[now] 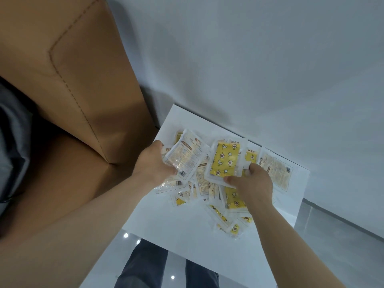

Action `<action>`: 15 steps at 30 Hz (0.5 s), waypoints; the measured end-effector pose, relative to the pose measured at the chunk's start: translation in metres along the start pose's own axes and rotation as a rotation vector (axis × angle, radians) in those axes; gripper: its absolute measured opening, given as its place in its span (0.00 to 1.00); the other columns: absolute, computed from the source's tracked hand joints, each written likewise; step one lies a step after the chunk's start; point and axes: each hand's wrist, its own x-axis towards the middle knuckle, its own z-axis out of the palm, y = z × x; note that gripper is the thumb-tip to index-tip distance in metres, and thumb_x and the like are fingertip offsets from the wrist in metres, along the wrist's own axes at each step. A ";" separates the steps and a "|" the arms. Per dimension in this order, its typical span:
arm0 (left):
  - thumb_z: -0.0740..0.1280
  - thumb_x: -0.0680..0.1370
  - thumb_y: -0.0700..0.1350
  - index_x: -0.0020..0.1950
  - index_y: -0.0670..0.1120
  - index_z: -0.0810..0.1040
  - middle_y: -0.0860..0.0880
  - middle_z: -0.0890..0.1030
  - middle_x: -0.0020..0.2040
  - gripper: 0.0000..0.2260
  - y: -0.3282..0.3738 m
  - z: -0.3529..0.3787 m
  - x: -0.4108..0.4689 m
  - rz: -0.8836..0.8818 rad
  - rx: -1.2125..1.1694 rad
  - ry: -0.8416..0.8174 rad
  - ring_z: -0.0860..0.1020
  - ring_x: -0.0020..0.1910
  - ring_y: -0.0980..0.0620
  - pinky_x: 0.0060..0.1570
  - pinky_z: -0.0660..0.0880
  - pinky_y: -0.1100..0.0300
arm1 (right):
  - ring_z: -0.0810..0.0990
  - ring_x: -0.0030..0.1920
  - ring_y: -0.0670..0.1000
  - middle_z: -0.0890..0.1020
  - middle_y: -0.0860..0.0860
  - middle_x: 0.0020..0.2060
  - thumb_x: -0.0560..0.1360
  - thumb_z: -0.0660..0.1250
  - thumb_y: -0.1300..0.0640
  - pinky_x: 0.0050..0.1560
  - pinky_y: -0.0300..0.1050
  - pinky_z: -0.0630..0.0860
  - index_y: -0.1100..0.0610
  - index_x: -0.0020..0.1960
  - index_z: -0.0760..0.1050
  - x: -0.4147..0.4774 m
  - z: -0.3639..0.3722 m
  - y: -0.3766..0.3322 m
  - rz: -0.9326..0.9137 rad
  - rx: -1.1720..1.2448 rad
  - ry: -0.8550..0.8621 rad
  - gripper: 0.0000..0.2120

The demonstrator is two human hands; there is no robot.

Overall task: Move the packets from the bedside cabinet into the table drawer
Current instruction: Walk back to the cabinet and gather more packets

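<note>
Packets (204, 185) lie in a loose, overlapping heap on the white top of the cabinet (153, 217), under and between the two hands. None has reached the drawer, which is out of view. The left hand (154, 163) is curled round a pale packet (185, 156), printed side up, with what looks like more bunched beneath it. The right hand (254, 183) pinches the near edge of a yellow packet (225, 161) between thumb and fingers, tilting it up off the heap. The step in hand seems to be gathering, and stacking should serve better than grabbing: the wrappers look slick and floppy, so a loose handful would likely fan out and shed pieces on the way. It would be better to lay the yellow one flat on the left hand's bundle, square the edges, and clamp the stack across its middle. One packet (277, 172) lies just beyond the right hand. Several others (229, 224) sit nearer the body than that hand, close to the cabinet's front edge, and these could slip to the floor (108, 267) if swept carelessly, so draw them inward first. Several trips seem safer than one overfull load.
</note>
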 end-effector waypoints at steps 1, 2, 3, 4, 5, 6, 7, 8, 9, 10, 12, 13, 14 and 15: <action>0.78 0.64 0.42 0.53 0.46 0.71 0.50 0.78 0.48 0.23 0.000 -0.002 -0.003 0.003 -0.015 0.006 0.78 0.45 0.52 0.39 0.79 0.57 | 0.69 0.34 0.53 0.74 0.57 0.36 0.63 0.77 0.57 0.35 0.46 0.68 0.65 0.42 0.69 -0.002 -0.001 0.001 -0.014 0.028 0.001 0.19; 0.77 0.64 0.41 0.52 0.46 0.71 0.50 0.78 0.47 0.22 -0.001 -0.004 -0.007 0.005 -0.025 0.015 0.78 0.44 0.52 0.37 0.78 0.58 | 0.70 0.34 0.54 0.75 0.59 0.37 0.64 0.76 0.58 0.35 0.46 0.68 0.66 0.43 0.69 -0.006 -0.002 0.001 -0.027 0.047 -0.001 0.19; 0.77 0.65 0.40 0.51 0.46 0.71 0.50 0.78 0.46 0.20 -0.001 -0.007 -0.010 0.005 -0.028 0.027 0.78 0.43 0.52 0.36 0.77 0.59 | 0.71 0.35 0.56 0.78 0.61 0.40 0.64 0.76 0.58 0.35 0.47 0.70 0.66 0.44 0.69 -0.009 -0.004 0.001 -0.047 0.065 -0.004 0.19; 0.76 0.66 0.40 0.50 0.46 0.71 0.50 0.78 0.45 0.19 -0.001 -0.009 -0.013 0.004 -0.025 0.043 0.78 0.43 0.51 0.34 0.75 0.60 | 0.75 0.36 0.59 0.80 0.61 0.43 0.65 0.75 0.59 0.36 0.49 0.73 0.66 0.46 0.70 -0.013 -0.006 0.001 -0.064 0.083 -0.006 0.18; 0.75 0.66 0.40 0.49 0.46 0.71 0.49 0.78 0.44 0.17 -0.001 -0.011 -0.016 0.000 -0.024 0.060 0.77 0.42 0.51 0.33 0.74 0.60 | 0.78 0.39 0.62 0.80 0.60 0.44 0.65 0.74 0.60 0.38 0.51 0.76 0.65 0.48 0.72 -0.018 -0.010 0.001 -0.075 0.109 -0.011 0.17; 0.75 0.67 0.40 0.48 0.46 0.70 0.49 0.77 0.43 0.16 0.000 -0.013 -0.019 -0.005 -0.030 0.077 0.77 0.42 0.50 0.33 0.74 0.59 | 0.79 0.42 0.61 0.81 0.59 0.43 0.66 0.74 0.61 0.40 0.53 0.78 0.64 0.48 0.73 -0.023 -0.014 -0.001 -0.082 0.144 -0.016 0.15; 0.74 0.67 0.40 0.47 0.45 0.70 0.48 0.77 0.42 0.15 0.001 -0.016 -0.023 -0.013 -0.041 0.092 0.77 0.41 0.49 0.34 0.74 0.58 | 0.80 0.44 0.59 0.82 0.56 0.42 0.67 0.73 0.63 0.41 0.54 0.79 0.62 0.48 0.74 -0.029 -0.018 -0.002 -0.092 0.180 -0.021 0.12; 0.74 0.67 0.40 0.46 0.45 0.70 0.48 0.76 0.41 0.15 0.002 -0.018 -0.027 -0.021 -0.052 0.103 0.77 0.40 0.49 0.34 0.73 0.57 | 0.81 0.43 0.57 0.82 0.53 0.40 0.67 0.72 0.64 0.42 0.53 0.79 0.60 0.47 0.75 -0.034 -0.023 -0.003 -0.105 0.200 -0.025 0.10; 0.73 0.68 0.39 0.47 0.45 0.70 0.48 0.76 0.41 0.14 0.004 -0.022 -0.032 -0.028 -0.061 0.111 0.77 0.40 0.49 0.33 0.73 0.58 | 0.81 0.43 0.56 0.82 0.51 0.39 0.67 0.72 0.65 0.41 0.51 0.78 0.58 0.46 0.75 -0.040 -0.028 -0.004 -0.123 0.204 -0.029 0.09; 0.73 0.68 0.39 0.47 0.45 0.70 0.48 0.76 0.41 0.14 0.007 -0.025 -0.038 -0.029 -0.069 0.113 0.76 0.39 0.50 0.32 0.73 0.59 | 0.80 0.42 0.56 0.81 0.51 0.39 0.67 0.71 0.65 0.40 0.49 0.77 0.58 0.45 0.75 -0.045 -0.032 -0.004 -0.142 0.200 -0.030 0.09; 0.73 0.69 0.39 0.49 0.45 0.70 0.49 0.77 0.41 0.15 0.012 -0.033 -0.050 -0.021 -0.091 0.109 0.76 0.39 0.52 0.31 0.72 0.61 | 0.79 0.41 0.57 0.81 0.53 0.39 0.67 0.70 0.66 0.36 0.46 0.74 0.59 0.44 0.74 -0.055 -0.041 -0.004 -0.176 0.193 -0.032 0.08; 0.73 0.69 0.39 0.49 0.45 0.70 0.49 0.77 0.41 0.15 0.016 -0.037 -0.058 -0.015 -0.098 0.110 0.77 0.39 0.52 0.31 0.73 0.61 | 0.79 0.41 0.57 0.81 0.53 0.38 0.68 0.70 0.66 0.35 0.44 0.73 0.58 0.44 0.74 -0.060 -0.046 -0.005 -0.188 0.192 -0.034 0.08; 0.73 0.68 0.39 0.49 0.45 0.70 0.49 0.77 0.41 0.15 0.019 -0.040 -0.065 -0.005 -0.095 0.114 0.77 0.39 0.51 0.31 0.73 0.61 | 0.78 0.39 0.57 0.80 0.53 0.38 0.68 0.69 0.66 0.34 0.43 0.72 0.57 0.44 0.74 -0.065 -0.051 -0.006 -0.197 0.193 -0.033 0.08; 0.73 0.68 0.39 0.48 0.45 0.70 0.49 0.77 0.41 0.14 0.023 -0.043 -0.073 0.006 -0.088 0.120 0.77 0.39 0.50 0.31 0.73 0.60 | 0.77 0.37 0.55 0.80 0.52 0.37 0.68 0.69 0.66 0.33 0.43 0.71 0.57 0.44 0.74 -0.070 -0.056 -0.007 -0.207 0.191 -0.031 0.08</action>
